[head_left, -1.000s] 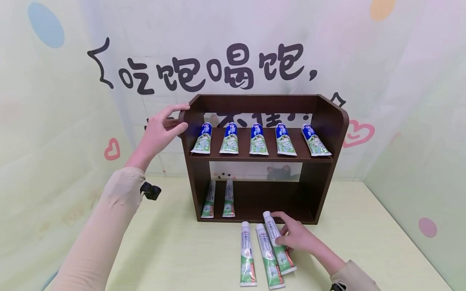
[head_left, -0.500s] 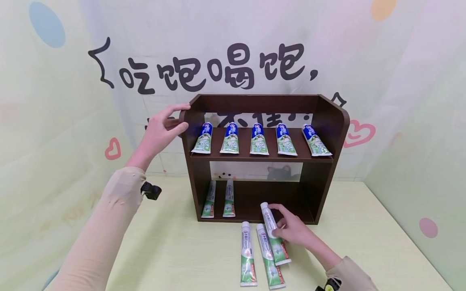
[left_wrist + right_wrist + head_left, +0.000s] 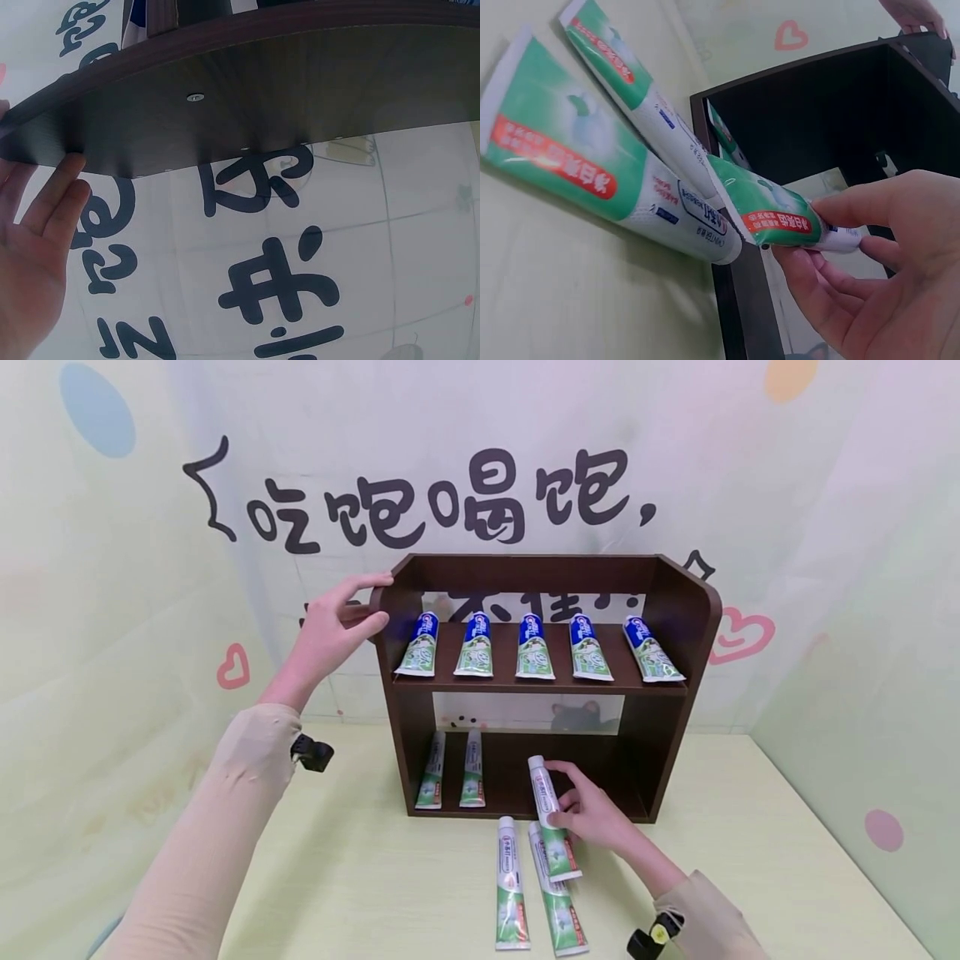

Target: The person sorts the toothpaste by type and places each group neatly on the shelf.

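My right hand (image 3: 591, 814) pinches a white-and-green toothpaste tube (image 3: 553, 822) between thumb and fingers, cap end tilted toward the lower tier of a dark brown two-tier shelf (image 3: 536, 687). That tube's bottom end overlaps a second tube (image 3: 558, 906) lying on the table, with a third tube (image 3: 512, 893) to its left. In the right wrist view the held tube (image 3: 769, 206) points away, its cap near my fingertips. My left hand (image 3: 327, 625) holds the upper left corner of the shelf. In the left wrist view, fingers (image 3: 56, 199) touch the outer side panel (image 3: 225, 97).
Several blue-and-green toothpaste tubes (image 3: 535, 647) lie in a row on the upper tier. Two white-and-green tubes (image 3: 472, 770) lie at the left of the lower tier. The pale table (image 3: 750, 843) meets a printed curtain (image 3: 840, 568) behind and beside.
My right hand has lifted the toothpaste tube off the table and moved it forward and left, toward the lower tier. My left hand stays on the shelf corner.
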The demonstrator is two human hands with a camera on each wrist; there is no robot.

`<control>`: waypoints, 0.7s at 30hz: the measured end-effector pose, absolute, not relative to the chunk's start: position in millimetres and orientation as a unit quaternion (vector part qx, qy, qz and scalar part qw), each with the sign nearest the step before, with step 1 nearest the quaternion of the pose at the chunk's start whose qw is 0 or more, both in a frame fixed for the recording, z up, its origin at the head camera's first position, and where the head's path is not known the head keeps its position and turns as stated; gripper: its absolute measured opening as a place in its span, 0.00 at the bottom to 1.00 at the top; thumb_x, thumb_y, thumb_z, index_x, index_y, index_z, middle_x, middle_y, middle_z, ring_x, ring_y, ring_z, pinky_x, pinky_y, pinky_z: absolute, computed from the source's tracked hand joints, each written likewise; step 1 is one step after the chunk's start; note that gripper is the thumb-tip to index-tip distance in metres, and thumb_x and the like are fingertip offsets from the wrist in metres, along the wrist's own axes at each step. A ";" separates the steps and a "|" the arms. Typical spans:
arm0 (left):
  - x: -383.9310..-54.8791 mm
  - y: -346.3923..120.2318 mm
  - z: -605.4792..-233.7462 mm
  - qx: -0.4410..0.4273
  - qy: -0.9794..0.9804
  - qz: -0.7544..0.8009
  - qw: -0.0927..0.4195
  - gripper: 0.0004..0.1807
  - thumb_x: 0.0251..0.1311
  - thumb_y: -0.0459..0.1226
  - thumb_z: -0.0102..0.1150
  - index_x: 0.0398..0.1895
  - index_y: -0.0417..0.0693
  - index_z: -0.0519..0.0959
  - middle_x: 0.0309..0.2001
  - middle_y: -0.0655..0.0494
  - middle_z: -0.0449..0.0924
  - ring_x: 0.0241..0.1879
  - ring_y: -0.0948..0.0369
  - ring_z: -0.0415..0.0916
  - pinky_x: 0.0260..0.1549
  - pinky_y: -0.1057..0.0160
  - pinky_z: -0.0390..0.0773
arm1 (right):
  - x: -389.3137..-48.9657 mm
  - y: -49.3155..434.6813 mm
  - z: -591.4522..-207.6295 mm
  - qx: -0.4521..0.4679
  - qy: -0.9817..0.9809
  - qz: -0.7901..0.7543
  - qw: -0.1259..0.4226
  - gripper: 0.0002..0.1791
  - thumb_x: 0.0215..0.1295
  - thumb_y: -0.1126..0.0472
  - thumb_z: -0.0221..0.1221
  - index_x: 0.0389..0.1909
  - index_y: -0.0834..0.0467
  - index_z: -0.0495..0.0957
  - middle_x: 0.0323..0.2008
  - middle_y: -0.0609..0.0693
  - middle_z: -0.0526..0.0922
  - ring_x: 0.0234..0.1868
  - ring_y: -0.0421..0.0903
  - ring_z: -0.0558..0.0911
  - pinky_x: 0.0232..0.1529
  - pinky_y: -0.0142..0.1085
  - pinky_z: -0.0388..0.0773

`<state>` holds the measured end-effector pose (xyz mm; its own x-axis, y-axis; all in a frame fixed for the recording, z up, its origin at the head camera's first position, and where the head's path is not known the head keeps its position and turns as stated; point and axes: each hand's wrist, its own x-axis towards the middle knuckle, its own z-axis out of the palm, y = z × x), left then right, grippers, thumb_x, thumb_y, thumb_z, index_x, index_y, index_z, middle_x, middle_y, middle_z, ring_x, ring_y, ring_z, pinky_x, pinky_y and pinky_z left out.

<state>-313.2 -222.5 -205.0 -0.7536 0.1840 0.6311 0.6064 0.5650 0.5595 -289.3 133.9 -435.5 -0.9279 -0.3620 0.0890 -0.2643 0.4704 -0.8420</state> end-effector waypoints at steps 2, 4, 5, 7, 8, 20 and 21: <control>-312.8 -222.2 -205.3 -0.234 -0.846 -0.402 0.263 0.24 0.66 0.34 0.57 0.66 0.46 0.72 0.70 0.51 0.70 0.58 0.41 0.79 0.48 0.76 0.79 | -292.0 131.8 -435.3 -0.184 0.851 -0.489 0.054 0.41 0.59 0.69 0.65 0.71 0.47 0.59 0.35 0.57 0.78 0.30 0.45 0.77 0.28 0.43 0.83; -311.5 -221.8 -205.2 -0.233 -0.846 -0.402 0.263 0.24 0.66 0.34 0.57 0.66 0.46 0.73 0.70 0.51 0.70 0.58 0.43 0.80 0.48 0.77 0.78 | -295.2 129.3 -436.2 -0.184 0.846 -0.497 0.058 0.41 0.59 0.69 0.65 0.71 0.46 0.59 0.36 0.58 0.79 0.30 0.45 0.78 0.28 0.45 0.84; -311.0 -221.5 -205.1 -0.232 -0.846 -0.402 0.264 0.24 0.66 0.34 0.58 0.66 0.46 0.73 0.70 0.51 0.70 0.58 0.44 0.80 0.48 0.77 0.77 | -296.7 128.3 -436.7 -0.184 0.844 -0.501 0.058 0.42 0.59 0.70 0.65 0.71 0.46 0.58 0.36 0.58 0.79 0.30 0.45 0.78 0.28 0.46 0.84; -310.6 -221.3 -205.0 -0.232 -0.845 -0.403 0.264 0.24 0.65 0.34 0.58 0.65 0.46 0.73 0.70 0.51 0.71 0.58 0.45 0.80 0.48 0.78 0.77 | -299.1 126.0 -437.1 -0.183 0.841 -0.505 0.060 0.42 0.60 0.69 0.64 0.72 0.46 0.58 0.37 0.58 0.79 0.30 0.45 0.79 0.28 0.47 0.84; -310.6 -221.3 -205.0 -0.232 -0.845 -0.403 0.265 0.24 0.65 0.34 0.58 0.65 0.46 0.73 0.70 0.51 0.71 0.58 0.45 0.80 0.48 0.78 0.77 | -300.5 124.9 -437.6 -0.182 0.841 -0.506 0.059 0.42 0.60 0.69 0.64 0.72 0.46 0.58 0.37 0.59 0.79 0.30 0.45 0.79 0.28 0.47 0.84; -310.3 -221.3 -203.6 -0.237 -0.842 -0.405 0.267 0.24 0.65 0.32 0.57 0.65 0.43 0.73 0.70 0.49 0.71 0.58 0.43 0.80 0.47 0.79 0.77 | -319.7 112.7 -441.1 -0.177 0.821 -0.543 0.027 0.41 0.61 0.71 0.63 0.72 0.47 0.58 0.38 0.62 0.80 0.28 0.45 0.80 0.25 0.42 0.84; -310.2 -221.1 -203.6 -0.235 -0.842 -0.404 0.268 0.24 0.65 0.31 0.57 0.65 0.43 0.73 0.69 0.49 0.71 0.58 0.44 0.80 0.47 0.80 0.76 | -321.3 111.8 -441.3 -0.175 0.819 -0.546 0.024 0.41 0.61 0.71 0.63 0.72 0.47 0.58 0.39 0.62 0.80 0.28 0.45 0.80 0.25 0.42 0.84</control>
